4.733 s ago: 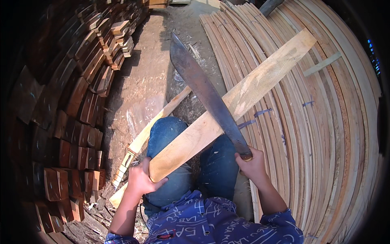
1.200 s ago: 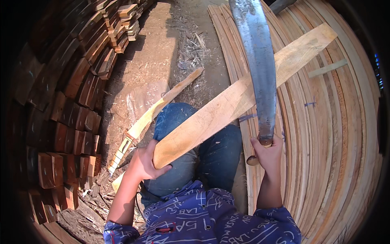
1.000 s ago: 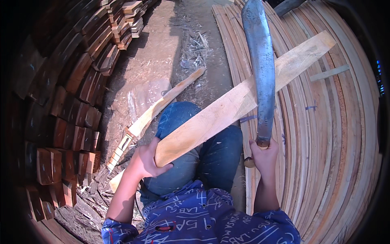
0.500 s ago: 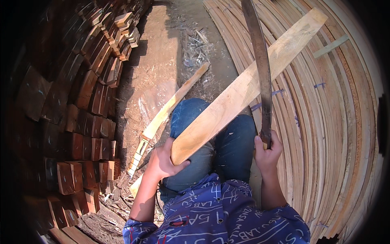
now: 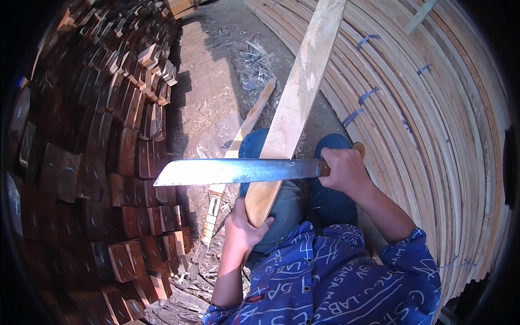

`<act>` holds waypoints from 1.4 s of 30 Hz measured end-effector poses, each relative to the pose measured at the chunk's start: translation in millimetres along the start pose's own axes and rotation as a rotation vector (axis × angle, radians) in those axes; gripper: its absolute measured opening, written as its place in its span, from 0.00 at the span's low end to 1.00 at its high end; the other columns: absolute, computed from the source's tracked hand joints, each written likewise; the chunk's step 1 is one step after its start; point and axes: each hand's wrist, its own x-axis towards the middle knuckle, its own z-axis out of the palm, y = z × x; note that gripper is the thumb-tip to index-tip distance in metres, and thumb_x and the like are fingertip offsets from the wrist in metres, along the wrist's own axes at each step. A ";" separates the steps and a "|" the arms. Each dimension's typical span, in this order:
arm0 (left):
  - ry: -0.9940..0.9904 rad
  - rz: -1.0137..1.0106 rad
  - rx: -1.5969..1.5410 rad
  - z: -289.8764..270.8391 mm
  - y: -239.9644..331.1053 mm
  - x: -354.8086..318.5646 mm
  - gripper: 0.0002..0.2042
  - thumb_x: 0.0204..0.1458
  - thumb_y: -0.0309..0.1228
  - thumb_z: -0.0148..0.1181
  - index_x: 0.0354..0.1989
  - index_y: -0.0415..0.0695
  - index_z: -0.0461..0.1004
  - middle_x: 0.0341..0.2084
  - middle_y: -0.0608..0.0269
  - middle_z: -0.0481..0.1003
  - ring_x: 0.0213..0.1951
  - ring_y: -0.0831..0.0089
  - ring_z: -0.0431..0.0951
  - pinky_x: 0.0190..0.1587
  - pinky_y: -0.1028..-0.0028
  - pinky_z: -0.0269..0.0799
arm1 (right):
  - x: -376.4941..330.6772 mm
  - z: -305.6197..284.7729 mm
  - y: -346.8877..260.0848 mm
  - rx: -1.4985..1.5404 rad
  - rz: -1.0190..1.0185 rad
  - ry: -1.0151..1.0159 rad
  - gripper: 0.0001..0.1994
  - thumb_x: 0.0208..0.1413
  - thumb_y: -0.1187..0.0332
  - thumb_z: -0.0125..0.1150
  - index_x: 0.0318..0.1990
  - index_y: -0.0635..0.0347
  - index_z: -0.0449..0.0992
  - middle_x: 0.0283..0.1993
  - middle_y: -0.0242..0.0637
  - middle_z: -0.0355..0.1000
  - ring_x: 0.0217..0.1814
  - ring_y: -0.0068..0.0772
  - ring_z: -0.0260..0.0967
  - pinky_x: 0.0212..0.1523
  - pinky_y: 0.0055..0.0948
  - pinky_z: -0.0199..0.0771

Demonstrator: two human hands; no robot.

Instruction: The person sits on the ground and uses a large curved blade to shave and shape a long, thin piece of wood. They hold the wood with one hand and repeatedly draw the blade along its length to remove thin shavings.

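My left hand [image 5: 244,230] grips the near end of a long pale wooden board [image 5: 292,108], which slants up and away across my left thigh. A machete [image 5: 233,171] with a broad shiny blade is held in my right hand [image 5: 346,172], fingers wrapped round its brown wooden handle. The blade points left and crosses over the board a little above my left hand; whether it touches the wood I cannot tell. Partly hidden beneath them, on the ground, lies a light wooden piece [image 5: 254,116] with a banded, marked near end.
A tall stack of dark-ended timber blocks [image 5: 122,238] stands close on my left. Long bundled wooden strips [image 5: 390,141] with blue ties fill the right side. Wood shavings [image 5: 254,65] litter the dirt ground [image 5: 206,97] ahead.
The machete has swung from pointing away on the right to lying crosswise over the board, pointing left. The board has turned to a steeper angle, its far end moving left.
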 end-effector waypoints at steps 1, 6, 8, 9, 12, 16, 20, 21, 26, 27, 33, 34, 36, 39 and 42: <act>0.011 -0.007 -0.005 1.4 0.7 0.0 0.31 0.36 0.40 0.75 0.43 0.37 0.63 0.27 0.39 0.77 0.31 0.41 0.80 0.34 0.56 0.77 | 5.6 -2.9 4.7 -0.006 0.003 -0.006 0.15 0.29 0.66 0.68 0.27 0.59 0.69 0.22 0.43 0.71 0.27 0.48 0.73 0.28 0.44 0.71; 0.022 -0.027 0.012 2.6 6.0 -1.2 0.30 0.36 0.40 0.75 0.42 0.38 0.64 0.28 0.39 0.77 0.31 0.42 0.80 0.33 0.56 0.77 | 21.0 -10.7 17.4 -0.049 -0.058 -0.002 0.14 0.31 0.63 0.68 0.25 0.58 0.71 0.22 0.40 0.73 0.28 0.46 0.75 0.30 0.43 0.73; 0.012 -0.044 0.024 1.3 8.7 -0.7 0.30 0.36 0.40 0.75 0.42 0.38 0.64 0.28 0.40 0.77 0.31 0.42 0.80 0.33 0.56 0.77 | 23.1 -11.7 22.1 -0.066 -0.052 0.003 0.13 0.31 0.64 0.67 0.25 0.57 0.71 0.23 0.39 0.73 0.29 0.46 0.75 0.30 0.43 0.73; 0.011 -0.050 0.044 1.1 10.2 -0.3 0.29 0.36 0.41 0.75 0.41 0.39 0.65 0.28 0.39 0.77 0.32 0.43 0.80 0.33 0.56 0.77 | 23.0 -13.1 23.8 -0.077 -0.049 -0.006 0.12 0.30 0.65 0.67 0.25 0.57 0.71 0.22 0.39 0.73 0.29 0.46 0.75 0.30 0.43 0.73; 0.006 -0.049 0.097 -0.4 11.8 -0.2 0.29 0.37 0.40 0.74 0.42 0.37 0.64 0.27 0.39 0.77 0.32 0.43 0.80 0.33 0.57 0.76 | 23.3 -19.6 26.0 -0.097 -0.045 -0.017 0.12 0.29 0.66 0.66 0.24 0.57 0.71 0.23 0.39 0.73 0.28 0.46 0.75 0.30 0.43 0.73; -0.022 -0.054 0.061 -1.2 13.6 1.5 0.30 0.37 0.39 0.74 0.44 0.37 0.64 0.26 0.39 0.77 0.32 0.43 0.80 0.33 0.58 0.76 | 19.6 -23.5 28.4 -0.090 -0.024 -0.003 0.12 0.26 0.67 0.66 0.24 0.58 0.72 0.22 0.42 0.72 0.27 0.48 0.74 0.29 0.42 0.72; 0.047 -0.010 0.064 2.9 8.2 1.4 0.29 0.35 0.44 0.74 0.38 0.40 0.65 0.24 0.42 0.77 0.26 0.43 0.79 0.29 0.54 0.76 | 19.4 -25.9 30.9 -0.114 -0.003 -0.017 0.13 0.25 0.67 0.66 0.24 0.59 0.73 0.21 0.43 0.72 0.27 0.48 0.74 0.29 0.41 0.72; 0.057 0.008 0.074 3.1 7.2 1.4 0.29 0.35 0.44 0.74 0.38 0.40 0.65 0.24 0.42 0.77 0.26 0.44 0.79 0.29 0.54 0.76 | 18.8 -26.5 29.5 -0.123 0.015 -0.034 0.13 0.25 0.67 0.66 0.24 0.59 0.73 0.21 0.43 0.72 0.27 0.48 0.74 0.29 0.41 0.72; -0.003 -0.039 0.108 8.8 2.3 7.2 0.31 0.38 0.41 0.73 0.42 0.34 0.63 0.24 0.39 0.77 0.29 0.42 0.80 0.31 0.58 0.76 | 12.3 -25.1 8.6 -0.092 0.106 -0.062 0.13 0.28 0.65 0.67 0.24 0.59 0.73 0.21 0.43 0.72 0.26 0.47 0.74 0.28 0.42 0.72; -0.002 -0.040 0.092 10.2 0.6 8.4 0.31 0.38 0.41 0.73 0.42 0.34 0.62 0.24 0.39 0.77 0.28 0.42 0.80 0.30 0.58 0.76 | 11.0 -24.6 0.5 -0.071 0.092 -0.079 0.13 0.29 0.64 0.67 0.24 0.59 0.73 0.21 0.43 0.72 0.25 0.46 0.74 0.28 0.42 0.72; 0.050 0.004 0.087 10.1 -1.0 5.6 0.30 0.38 0.46 0.72 0.40 0.38 0.64 0.23 0.41 0.77 0.26 0.43 0.79 0.29 0.55 0.76 | 15.6 -5.8 -15.7 -0.125 0.003 -0.019 0.11 0.33 0.64 0.66 0.22 0.59 0.73 0.20 0.43 0.72 0.24 0.46 0.74 0.27 0.43 0.72; 0.044 -0.004 0.075 9.7 -1.5 4.5 0.30 0.38 0.45 0.72 0.41 0.38 0.64 0.23 0.42 0.77 0.26 0.43 0.79 0.29 0.55 0.76 | 19.7 -7.7 -7.3 -0.149 -0.001 0.017 0.11 0.35 0.63 0.65 0.22 0.59 0.73 0.21 0.44 0.73 0.25 0.47 0.75 0.27 0.43 0.73; 0.057 0.007 0.077 11.6 0.5 3.4 0.30 0.38 0.45 0.72 0.41 0.38 0.64 0.23 0.42 0.77 0.27 0.43 0.79 0.29 0.55 0.76 | 24.4 -16.8 3.3 -0.154 0.039 0.027 0.08 0.37 0.65 0.62 0.22 0.60 0.74 0.20 0.46 0.73 0.24 0.49 0.75 0.26 0.45 0.73; 0.042 -0.005 0.083 10.6 4.2 6.8 0.30 0.38 0.45 0.72 0.41 0.38 0.64 0.24 0.42 0.77 0.27 0.43 0.79 0.29 0.56 0.77 | 23.5 -13.7 5.8 -0.155 0.074 0.026 0.08 0.37 0.65 0.62 0.22 0.60 0.74 0.20 0.47 0.73 0.25 0.50 0.75 0.27 0.45 0.73; 0.048 0.010 0.048 14.0 -1.6 9.4 0.30 0.38 0.44 0.73 0.41 0.38 0.64 0.24 0.42 0.77 0.28 0.43 0.80 0.30 0.56 0.77 | 14.0 -12.5 -11.9 -0.055 0.122 0.006 0.09 0.36 0.65 0.63 0.23 0.60 0.74 0.21 0.47 0.73 0.26 0.50 0.75 0.29 0.46 0.73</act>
